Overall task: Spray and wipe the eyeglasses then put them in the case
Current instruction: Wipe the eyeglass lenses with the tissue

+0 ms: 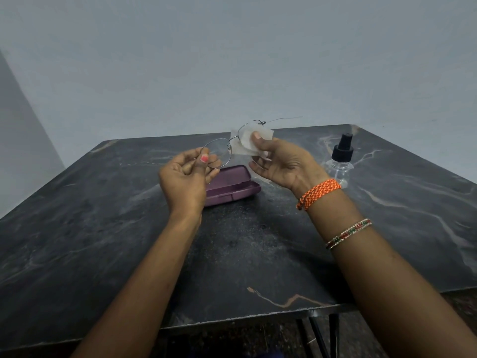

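Observation:
Thin wire-framed eyeglasses (228, 144) are held up above the table, temples unfolded and pointing away. My left hand (187, 177) pinches the rim of the left lens between thumb and fingers. My right hand (281, 164) presses a white wiping cloth (245, 143) against the right lens, thumb on top of the cloth. A purple eyeglass case (232, 184) lies open on the table just below and behind my hands, partly hidden by my left hand. A clear spray bottle (340, 161) with a black pump top stands upright to the right of my right hand.
The dark marbled table (103, 228) reaches to a plain grey wall (232, 60) behind it. Its front edge runs near the bottom of the view, with black table legs (320, 334) and floor below.

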